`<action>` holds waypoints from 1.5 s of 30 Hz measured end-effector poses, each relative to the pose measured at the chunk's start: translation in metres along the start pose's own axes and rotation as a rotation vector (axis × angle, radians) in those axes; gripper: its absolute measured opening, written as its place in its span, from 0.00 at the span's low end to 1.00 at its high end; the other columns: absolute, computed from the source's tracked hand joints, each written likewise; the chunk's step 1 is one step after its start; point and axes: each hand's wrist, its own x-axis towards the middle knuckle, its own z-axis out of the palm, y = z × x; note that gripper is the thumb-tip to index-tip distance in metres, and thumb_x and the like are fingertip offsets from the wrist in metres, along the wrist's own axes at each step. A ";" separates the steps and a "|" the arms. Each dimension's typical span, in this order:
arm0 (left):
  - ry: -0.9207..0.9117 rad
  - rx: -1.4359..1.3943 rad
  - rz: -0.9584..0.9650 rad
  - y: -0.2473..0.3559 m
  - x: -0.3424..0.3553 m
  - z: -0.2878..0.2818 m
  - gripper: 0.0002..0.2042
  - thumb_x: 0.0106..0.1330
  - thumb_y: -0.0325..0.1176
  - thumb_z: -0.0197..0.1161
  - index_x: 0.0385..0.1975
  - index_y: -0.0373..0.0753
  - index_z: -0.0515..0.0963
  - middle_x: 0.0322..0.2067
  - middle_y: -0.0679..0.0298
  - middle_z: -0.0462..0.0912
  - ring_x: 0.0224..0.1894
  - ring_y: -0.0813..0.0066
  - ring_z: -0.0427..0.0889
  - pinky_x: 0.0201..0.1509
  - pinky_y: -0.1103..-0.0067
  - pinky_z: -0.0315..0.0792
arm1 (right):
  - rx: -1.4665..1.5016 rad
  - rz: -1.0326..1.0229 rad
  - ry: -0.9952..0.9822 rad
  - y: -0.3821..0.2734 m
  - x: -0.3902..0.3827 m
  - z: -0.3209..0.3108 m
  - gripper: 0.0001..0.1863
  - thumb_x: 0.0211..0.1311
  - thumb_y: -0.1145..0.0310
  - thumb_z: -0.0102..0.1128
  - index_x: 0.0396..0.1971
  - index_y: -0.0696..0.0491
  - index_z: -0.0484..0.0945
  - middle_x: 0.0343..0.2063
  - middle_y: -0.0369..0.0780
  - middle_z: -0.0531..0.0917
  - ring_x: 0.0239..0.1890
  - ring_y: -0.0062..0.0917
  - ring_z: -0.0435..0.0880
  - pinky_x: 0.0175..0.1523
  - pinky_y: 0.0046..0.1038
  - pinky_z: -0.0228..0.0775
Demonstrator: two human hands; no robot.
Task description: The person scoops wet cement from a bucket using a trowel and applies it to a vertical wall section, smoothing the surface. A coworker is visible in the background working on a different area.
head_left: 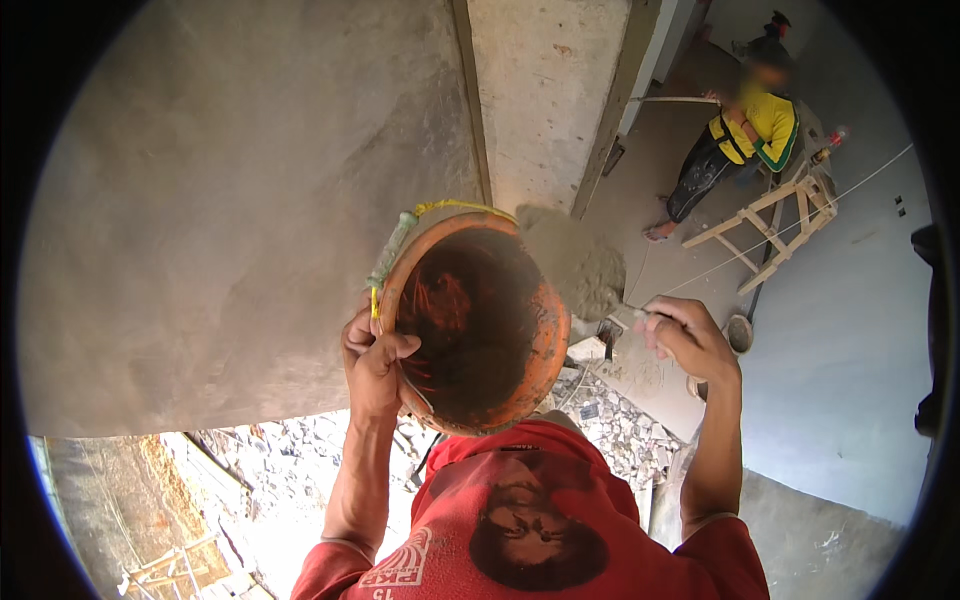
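My left hand (pixel 372 352) grips the left side of an orange bucket (pixel 548 330), with the thumb over its rim. The bucket is tipped so its mouth faces me, and grey mortar residue coats the dark inside. Its yellow handle, with a worn grip sleeve (pixel 393 250), lies against the upper left rim. In my right hand (pixel 697 345) is a trowel (pixel 632 314), fingers closed round its handle. Wet grey mortar (pixel 580 265) covers the trowel's blade, which is beside the bucket's right rim and overlaps it in view.
A plastered wall (pixel 240 200) fills the left, beside a pale concrete column (pixel 540 90). At upper right a person in a yellow shirt (pixel 770 125) is by a wooden trestle (pixel 765 240). A taut string crosses there. Below lie rubble (pixel 620 425) and a small bucket (pixel 739 334).
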 end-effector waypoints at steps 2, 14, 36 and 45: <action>-0.080 0.053 0.036 0.008 0.003 0.007 0.06 0.40 0.21 0.61 0.17 0.33 0.71 0.39 0.64 0.75 0.43 0.75 0.70 0.51 0.81 0.61 | -0.398 -0.164 -0.063 -0.006 -0.007 0.022 0.15 0.66 0.63 0.54 0.34 0.61 0.79 0.24 0.47 0.82 0.27 0.39 0.84 0.36 0.38 0.74; -0.395 0.215 0.353 0.017 0.006 0.035 0.08 0.39 0.25 0.64 0.19 0.32 0.73 0.45 0.60 0.78 0.48 0.70 0.72 0.53 0.75 0.62 | -0.801 -0.077 -0.333 -0.030 0.034 0.090 0.12 0.57 0.70 0.57 0.23 0.63 0.83 0.26 0.58 0.85 0.34 0.50 0.88 0.45 0.45 0.80; -0.015 -0.339 0.034 -0.030 0.021 -0.004 0.19 0.50 0.19 0.55 0.45 0.33 0.78 0.41 0.60 0.84 0.41 0.71 0.82 0.55 0.75 0.75 | 0.365 0.146 -0.420 -0.011 -0.012 0.089 0.19 0.73 0.59 0.52 0.43 0.62 0.80 0.27 0.38 0.81 0.25 0.18 0.80 0.32 0.24 0.73; 0.045 -0.249 -0.013 -0.018 0.017 0.002 0.25 0.45 0.20 0.54 0.48 0.29 0.79 0.44 0.56 0.86 0.46 0.65 0.85 0.58 0.73 0.77 | 0.997 -0.310 0.011 -0.067 -0.034 0.021 0.30 0.64 0.75 0.59 0.66 0.64 0.67 0.48 0.43 0.79 0.34 0.22 0.80 0.33 0.26 0.77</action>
